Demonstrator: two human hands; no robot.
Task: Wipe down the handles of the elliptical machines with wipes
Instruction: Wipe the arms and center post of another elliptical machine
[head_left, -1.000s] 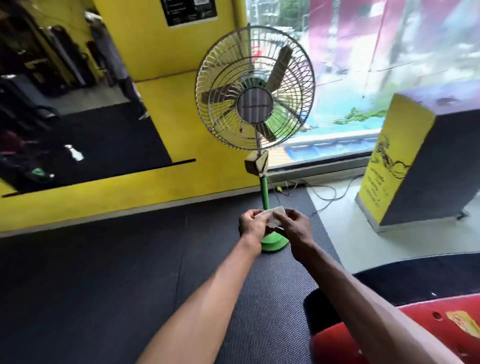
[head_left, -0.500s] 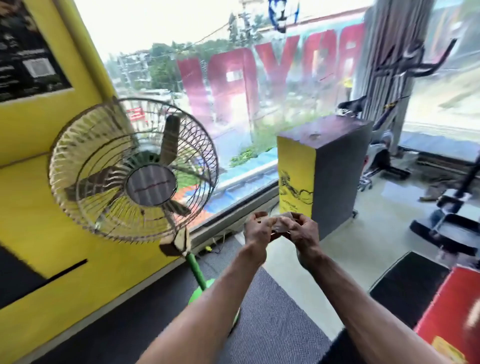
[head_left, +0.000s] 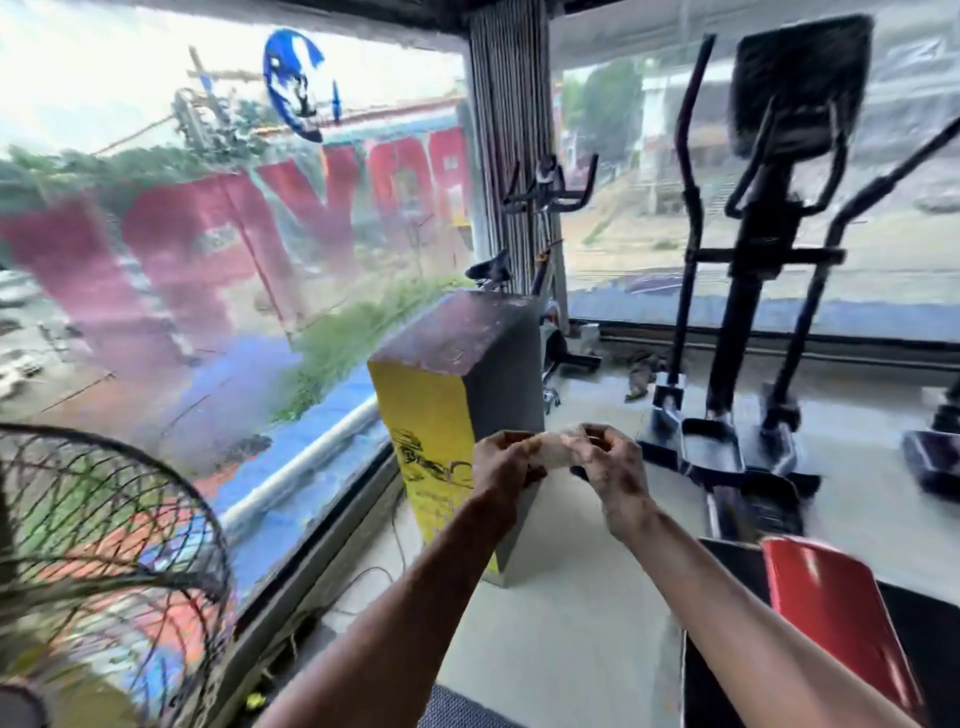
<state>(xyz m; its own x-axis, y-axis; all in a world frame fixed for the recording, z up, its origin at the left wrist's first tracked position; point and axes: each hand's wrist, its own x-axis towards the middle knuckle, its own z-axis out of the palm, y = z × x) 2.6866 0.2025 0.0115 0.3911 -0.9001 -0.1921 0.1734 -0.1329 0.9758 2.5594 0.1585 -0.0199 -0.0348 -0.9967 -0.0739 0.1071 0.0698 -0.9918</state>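
As the task stands: no handle looks wiped; the wipe is not yet at any machine, so all the wiping is judged left to do.
Step in hand: probably opening out or readying the wipe.
Wipe (head_left: 553, 451): small, pale, thin sheet, soft and crumpled; held between both hands in front of the person, well apart from the elliptical machine; too blurred to tell wet from dry.
Left hand (head_left: 506, 462): fingers curled, pinching the wipe's left end.
Right hand (head_left: 605, 457): fingers curled, pinching the wipe's right end.
Elliptical machine (head_left: 753, 249): black frame, upright centre column, dark rectangular console on top, flat pedals low down; stands on the pale floor (head_left: 571, 623) by the window, ahead and to the right.
Handles (head_left: 688, 130): long, thin, black bars, gently curved, one on each side of the column; shorter bent grips sit under the console; covering cannot be told.
Exercise bike (head_left: 545, 197): dark, horned handlebar and narrow saddle, behind the box.
Box (head_left: 431, 415): tall block, yellow front with a black drawing, grey side, worn purplish top.
Fan (head_left: 104, 545): round wire cage, lower left.
Red pad (head_left: 831, 623): glossy, smooth, rounded corner, lower right.
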